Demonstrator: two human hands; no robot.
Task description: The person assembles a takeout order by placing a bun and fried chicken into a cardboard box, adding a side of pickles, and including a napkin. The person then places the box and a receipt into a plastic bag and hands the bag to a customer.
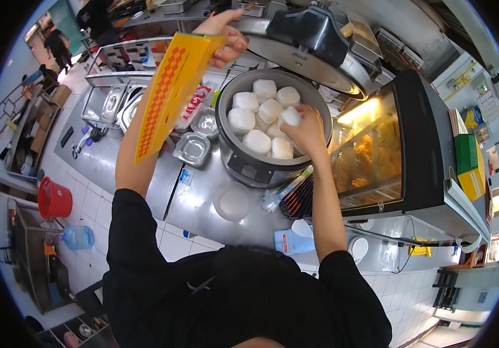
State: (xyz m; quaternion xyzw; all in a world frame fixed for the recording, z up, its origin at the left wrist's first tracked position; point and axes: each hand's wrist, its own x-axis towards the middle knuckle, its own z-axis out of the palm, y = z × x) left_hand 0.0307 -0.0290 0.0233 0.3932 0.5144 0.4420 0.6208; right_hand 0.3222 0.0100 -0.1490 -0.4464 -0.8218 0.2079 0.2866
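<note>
My left hand is raised at the far side of the counter, its fingers closed around the end of a long yellow cardboard box with a red diamond pattern. The box hangs tilted over my left forearm. Inside a large round grey cooker, my right hand grips a white wrapped bundle, probably rice. Several more white bundles fill the pot around my fingers. Behind the pot, the cooker's hinged lid stands raised.
Clear plastic containers sit left of the cooker. A lit glass display case with fried food stands close on the right. On the near counter lie a round translucent lid and a blue packet. A red bucket is at left.
</note>
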